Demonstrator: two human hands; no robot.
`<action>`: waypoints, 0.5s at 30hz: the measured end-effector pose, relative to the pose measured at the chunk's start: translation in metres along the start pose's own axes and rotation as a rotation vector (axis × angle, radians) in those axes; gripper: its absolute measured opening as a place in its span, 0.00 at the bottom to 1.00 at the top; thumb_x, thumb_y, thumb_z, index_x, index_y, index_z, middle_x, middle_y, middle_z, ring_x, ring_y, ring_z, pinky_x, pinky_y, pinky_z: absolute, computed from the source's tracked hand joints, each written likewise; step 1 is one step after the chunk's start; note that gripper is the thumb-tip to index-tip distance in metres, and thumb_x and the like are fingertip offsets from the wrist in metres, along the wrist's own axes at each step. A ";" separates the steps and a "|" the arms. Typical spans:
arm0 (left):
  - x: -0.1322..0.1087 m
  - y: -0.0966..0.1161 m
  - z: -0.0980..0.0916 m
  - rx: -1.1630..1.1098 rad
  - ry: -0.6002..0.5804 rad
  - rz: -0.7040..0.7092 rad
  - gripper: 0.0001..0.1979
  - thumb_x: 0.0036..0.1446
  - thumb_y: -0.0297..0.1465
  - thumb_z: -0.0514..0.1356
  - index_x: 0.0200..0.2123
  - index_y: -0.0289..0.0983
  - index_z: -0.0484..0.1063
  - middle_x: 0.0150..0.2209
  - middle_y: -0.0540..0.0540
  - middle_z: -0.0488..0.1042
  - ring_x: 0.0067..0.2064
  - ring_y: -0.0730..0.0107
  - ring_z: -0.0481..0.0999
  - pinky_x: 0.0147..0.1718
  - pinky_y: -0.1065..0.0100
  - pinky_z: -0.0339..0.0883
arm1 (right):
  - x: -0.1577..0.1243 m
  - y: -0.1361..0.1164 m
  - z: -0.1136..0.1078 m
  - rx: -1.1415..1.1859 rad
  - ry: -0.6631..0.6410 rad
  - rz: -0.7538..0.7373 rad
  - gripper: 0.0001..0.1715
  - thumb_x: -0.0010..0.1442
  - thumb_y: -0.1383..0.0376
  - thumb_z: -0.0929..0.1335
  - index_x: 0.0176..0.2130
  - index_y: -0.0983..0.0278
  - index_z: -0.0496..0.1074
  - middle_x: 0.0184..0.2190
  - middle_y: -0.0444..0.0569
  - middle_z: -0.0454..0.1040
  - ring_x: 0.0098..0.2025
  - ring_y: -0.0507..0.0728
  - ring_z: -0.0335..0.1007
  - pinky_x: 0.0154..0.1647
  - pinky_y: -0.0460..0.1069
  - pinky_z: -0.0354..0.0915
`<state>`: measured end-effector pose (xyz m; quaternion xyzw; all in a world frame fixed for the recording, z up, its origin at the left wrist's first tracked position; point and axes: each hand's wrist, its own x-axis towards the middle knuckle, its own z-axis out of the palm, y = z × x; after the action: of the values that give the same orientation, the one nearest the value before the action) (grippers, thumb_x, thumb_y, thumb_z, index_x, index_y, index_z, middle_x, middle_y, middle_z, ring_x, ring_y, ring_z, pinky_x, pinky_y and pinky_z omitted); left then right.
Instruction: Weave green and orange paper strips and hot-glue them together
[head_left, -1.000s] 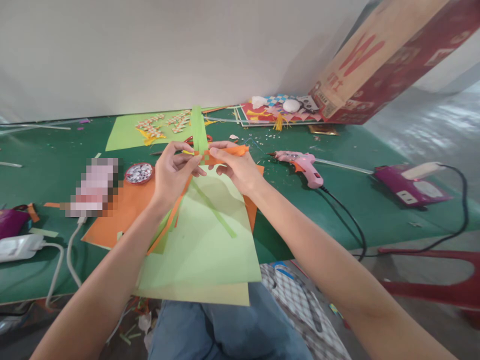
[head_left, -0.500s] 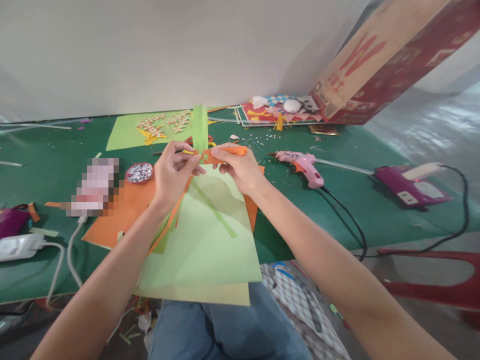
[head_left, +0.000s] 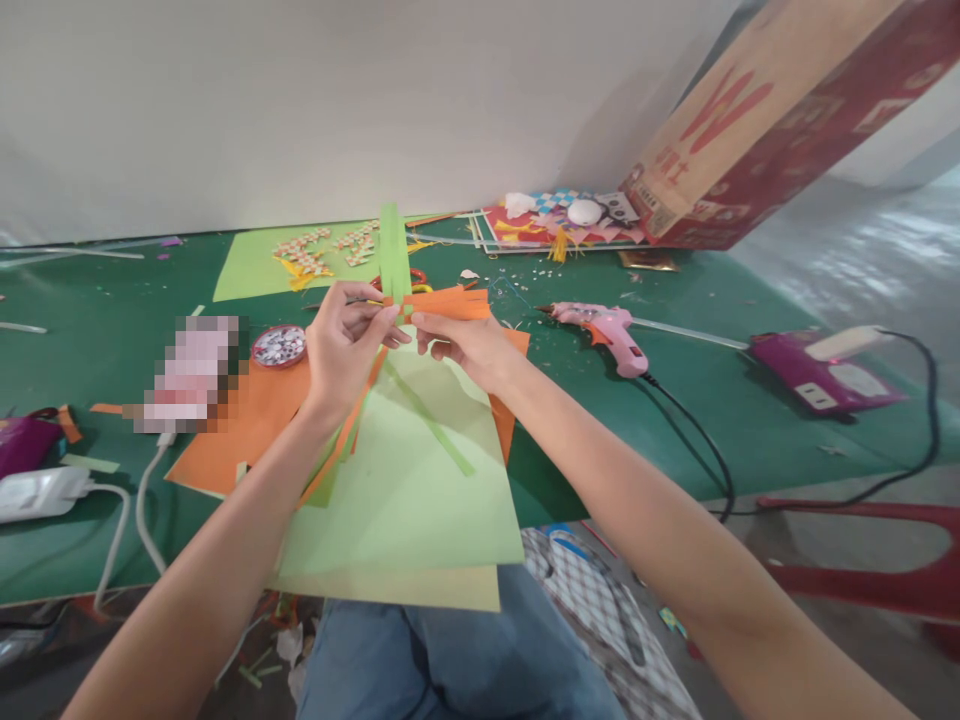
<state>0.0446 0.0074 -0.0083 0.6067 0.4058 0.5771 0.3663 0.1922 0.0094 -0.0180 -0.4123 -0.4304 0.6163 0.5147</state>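
Observation:
Green paper strips (head_left: pixel 394 250) stand up from a small woven crossing, and orange paper strips (head_left: pixel 454 303) stretch out of it to the right. My left hand (head_left: pixel 349 330) pinches the left side of this weave between thumb and fingers. At its lower right edge, my right hand (head_left: pixel 457 345) holds the weave by the thumb and fingertips, the orange strips fanned just above the hand. Beneath both hands lie light green paper sheets (head_left: pixel 420 500), with a loose green strip (head_left: pixel 435 425) on top. Behind the weave, red-handled scissors (head_left: pixel 418 278) are partly hidden.
A pink glue gun (head_left: pixel 611 330) lies to the right, its cord trailing to the table edge near a purple power strip (head_left: pixel 817 375). On the left are a round tin (head_left: pixel 279 346), orange paper (head_left: pixel 262 425) and a blurred-out phone (head_left: pixel 193 372). A paper bag (head_left: pixel 727 140) stands back right.
My right hand has shifted slightly down and left. The orange strips, bundled in its grip before, now spread out above it. The green strips lean a little further left.

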 end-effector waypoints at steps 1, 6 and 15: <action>0.000 0.000 0.000 -0.003 0.001 0.002 0.13 0.50 0.35 0.66 0.33 0.41 0.63 0.23 0.55 0.73 0.29 0.69 0.80 0.26 0.70 0.73 | 0.000 0.000 0.000 0.003 0.014 -0.021 0.12 0.41 0.60 0.76 0.22 0.63 0.73 0.20 0.43 0.70 0.23 0.48 0.64 0.23 0.46 0.58; -0.001 0.001 0.001 -0.009 -0.001 0.001 0.13 0.51 0.35 0.66 0.34 0.41 0.64 0.23 0.56 0.73 0.27 0.69 0.79 0.27 0.69 0.74 | 0.001 0.001 0.000 0.023 0.036 -0.076 0.11 0.39 0.63 0.76 0.21 0.63 0.72 0.18 0.42 0.70 0.21 0.48 0.64 0.22 0.46 0.58; 0.000 -0.004 -0.001 -0.016 -0.022 0.060 0.14 0.51 0.38 0.67 0.34 0.41 0.65 0.24 0.56 0.74 0.25 0.71 0.79 0.26 0.70 0.75 | 0.002 0.002 0.001 0.019 0.065 -0.102 0.12 0.38 0.64 0.77 0.19 0.64 0.71 0.17 0.42 0.70 0.21 0.48 0.63 0.24 0.47 0.59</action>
<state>0.0436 0.0092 -0.0116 0.6220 0.3789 0.5842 0.3580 0.1909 0.0107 -0.0194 -0.4047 -0.4279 0.5797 0.5631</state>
